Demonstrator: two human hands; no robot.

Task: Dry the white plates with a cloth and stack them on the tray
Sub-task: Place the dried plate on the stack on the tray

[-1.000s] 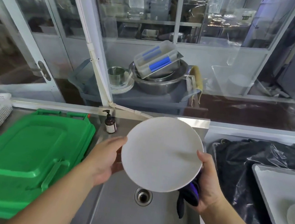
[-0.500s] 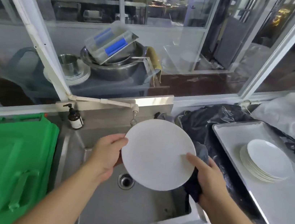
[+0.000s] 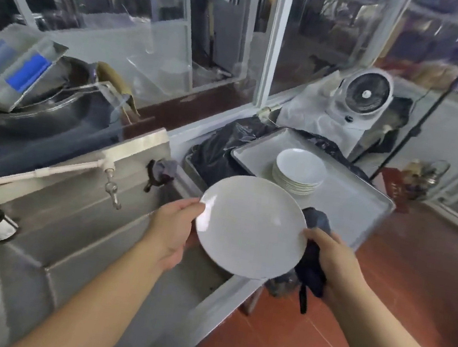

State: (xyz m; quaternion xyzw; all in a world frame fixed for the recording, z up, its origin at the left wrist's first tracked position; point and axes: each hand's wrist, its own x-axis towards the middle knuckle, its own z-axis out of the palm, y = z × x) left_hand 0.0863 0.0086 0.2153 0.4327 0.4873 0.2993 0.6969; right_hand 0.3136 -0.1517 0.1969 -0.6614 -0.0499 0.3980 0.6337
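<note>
A: Plate (image 3: 249, 229) first — where is it?

B: Held up between both hands, over the right end of the sink (image 3: 100, 243), tilted with its face toward the camera. The left hand (image 3: 172, 230) grips the rim at nine o'clock, thumb on the face. The right hand (image 3: 330, 258) holds the rim at three o'clock, its fingers also curled round the dark cloth (image 3: 312, 261) bunched behind that edge.

A: And the target?

B: The stack of plates (image 3: 299, 168) sits on the tray (image 3: 364, 210), at about one o'clock from the held plate and near it. The tray rests on black plastic sheeting (image 3: 218, 154).

A: Is it dry enough to stack?

B: I can't tell; there's a glossy patch near the left rim, which could be water or glare.

A: How would you finish it well?

B: I'd level the plate, bring it over the stack centred, and lower it flat so the rims nest. Keep the cloth clear of the underside so none gets trapped between plates, and let go with the left hand last.
</note>
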